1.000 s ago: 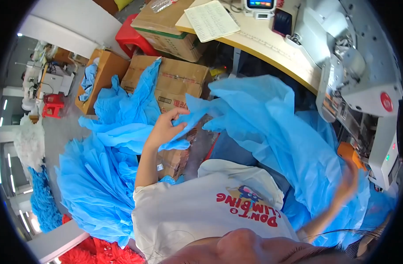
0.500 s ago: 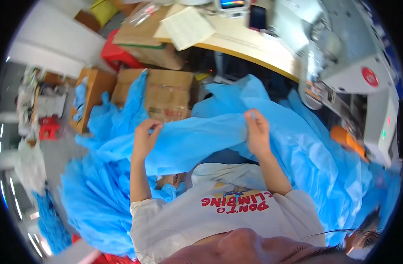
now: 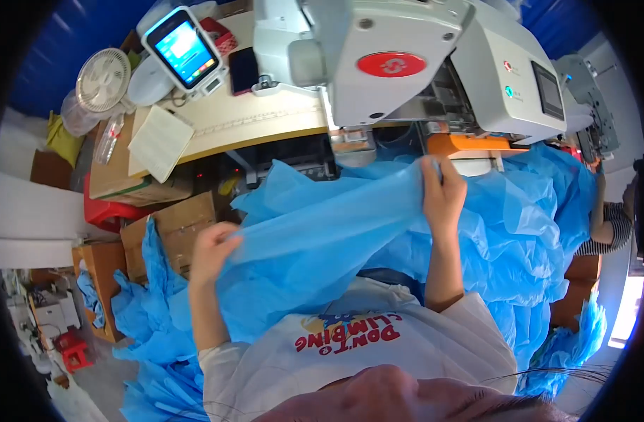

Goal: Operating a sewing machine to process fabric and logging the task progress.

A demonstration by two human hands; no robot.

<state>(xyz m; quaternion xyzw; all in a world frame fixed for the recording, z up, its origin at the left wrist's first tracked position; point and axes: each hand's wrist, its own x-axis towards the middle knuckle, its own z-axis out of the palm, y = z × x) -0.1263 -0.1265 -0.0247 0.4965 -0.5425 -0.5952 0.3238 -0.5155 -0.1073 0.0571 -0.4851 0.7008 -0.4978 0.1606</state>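
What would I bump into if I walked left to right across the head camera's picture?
White fan → paper pad → left hand → stretched blue fabric → right hand → machine's small dark screen → another person's striped sleeve.

there is free room above the blue fabric (image 3: 322, 221) between left hand (image 3: 213, 252) and right hand (image 3: 445, 195); ahead, the surface (image 3: 279, 109) and white machine (image 3: 406, 35) obstruct.

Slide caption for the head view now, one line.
Left hand and right hand hold thin light-blue fabric between them, before a white machine with a red oval badge.
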